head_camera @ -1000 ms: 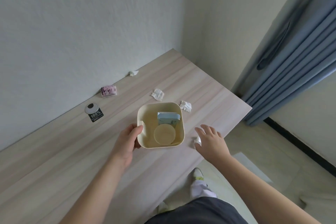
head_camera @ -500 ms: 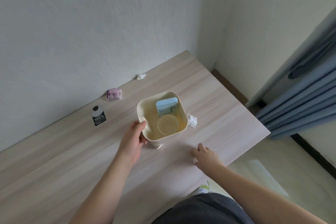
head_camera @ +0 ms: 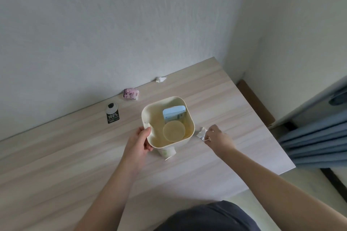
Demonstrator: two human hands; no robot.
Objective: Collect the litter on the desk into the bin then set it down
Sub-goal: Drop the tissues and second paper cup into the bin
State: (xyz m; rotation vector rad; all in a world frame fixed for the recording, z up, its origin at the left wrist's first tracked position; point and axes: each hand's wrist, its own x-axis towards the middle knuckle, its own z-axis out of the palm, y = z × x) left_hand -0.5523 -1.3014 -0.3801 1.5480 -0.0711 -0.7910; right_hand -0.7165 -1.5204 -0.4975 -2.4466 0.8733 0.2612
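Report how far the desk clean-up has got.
Done: the bin already holds a blue carton and a round lid. In hand: the left hand grips the bin's rim; the right hand pinches a crumpled tissue. Left: the pink packet, the black pouch, the white scrap by the wall, then setting the bin down.

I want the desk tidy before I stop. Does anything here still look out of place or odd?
Yes. Litter remains on the desk: a white wad and a pink packet by the wall, and a black pouch lying flat. The right hand pinches another crumpled tissue beside the bin.
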